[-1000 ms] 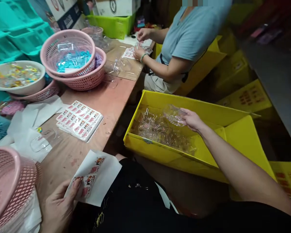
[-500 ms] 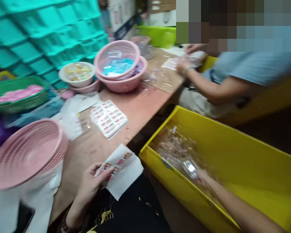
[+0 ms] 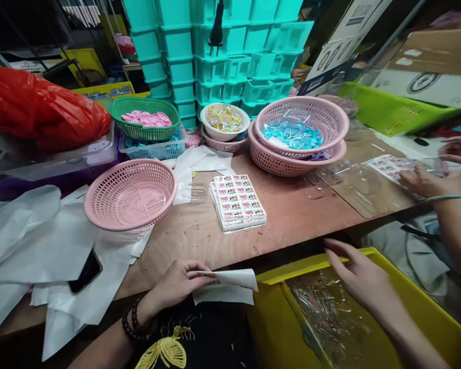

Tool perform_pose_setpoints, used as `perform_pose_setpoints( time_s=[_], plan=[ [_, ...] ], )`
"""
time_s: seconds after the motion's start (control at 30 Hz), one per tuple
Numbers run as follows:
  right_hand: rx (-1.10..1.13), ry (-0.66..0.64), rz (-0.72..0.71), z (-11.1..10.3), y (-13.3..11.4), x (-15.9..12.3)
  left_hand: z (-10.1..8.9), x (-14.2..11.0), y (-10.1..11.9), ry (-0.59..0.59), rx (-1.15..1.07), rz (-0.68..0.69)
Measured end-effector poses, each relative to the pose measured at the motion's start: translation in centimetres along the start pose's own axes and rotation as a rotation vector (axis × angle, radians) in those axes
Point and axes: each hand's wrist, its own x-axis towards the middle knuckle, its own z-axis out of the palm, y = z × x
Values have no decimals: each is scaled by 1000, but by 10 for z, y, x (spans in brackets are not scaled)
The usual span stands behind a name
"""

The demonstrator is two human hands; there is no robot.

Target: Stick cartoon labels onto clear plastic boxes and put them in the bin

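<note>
My left hand (image 3: pixel 186 284), with a dark bead bracelet at the wrist, pinches a curled sticker sheet (image 3: pixel 234 294) near the table's front edge. White backing faces me, and only a little print shows by the thumb. Over the yellow bin (image 3: pixel 411 302), my right hand (image 3: pixel 363 279) is open, its fingers apart and holding nothing. Below it, clear plastic cases (image 3: pixel 326 307) lie heaped inside the bin. Beyond both hands, a stack of printed sticker sheets (image 3: pixel 240 202) rests on the wooden table (image 3: pixel 188 243).
An empty-looking pink basket (image 3: pixel 130 195) stands left of the stack, near used backing paper (image 3: pixel 42 246) and a phone (image 3: pixel 85 271). Pink baskets with blue pieces (image 3: pixel 294 134) stand behind. At right, a co-worker's hands (image 3: pixel 430 179) handle stickers. Teal boxes (image 3: pixel 223 66) rise at the back.
My right hand has come up out of the bin and let go of a clear plastic case. The view has swung left, and the sheet in my left hand now curls over.
</note>
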Motion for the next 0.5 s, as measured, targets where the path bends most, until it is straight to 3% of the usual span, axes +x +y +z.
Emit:
perform_pose_setpoints(
  time_s=[0.07, 0.13, 0.2, 0.27, 0.3, 0.37, 0.43, 0.5],
  plan=[
    [221, -103, -219, 40, -65, 40, -2, -4, 1, -27, 32, 51],
    [275, -108, -329, 87, -141, 73, -5, -10, 2, -41, 92, 97],
    [252, -129, -315, 129, -208, 98, -12, -17, 1, -39, 144, 106],
    [236, -152, -311, 153, -250, 113, -21, -24, -4, -9, 144, 80],
    [235, -150, -310, 154, -257, 116, -25, -27, -8, 14, 127, 60],
    [242, -103, -300, 135, -244, 110, -33, -29, -17, 64, 80, 18],
    [249, -6, -268, 92, -200, 88, -38, -27, -28, 88, 20, -22],
    [231, 98, -203, 41, -138, 52, -38, -23, -37, 93, -59, -52]
  ],
)
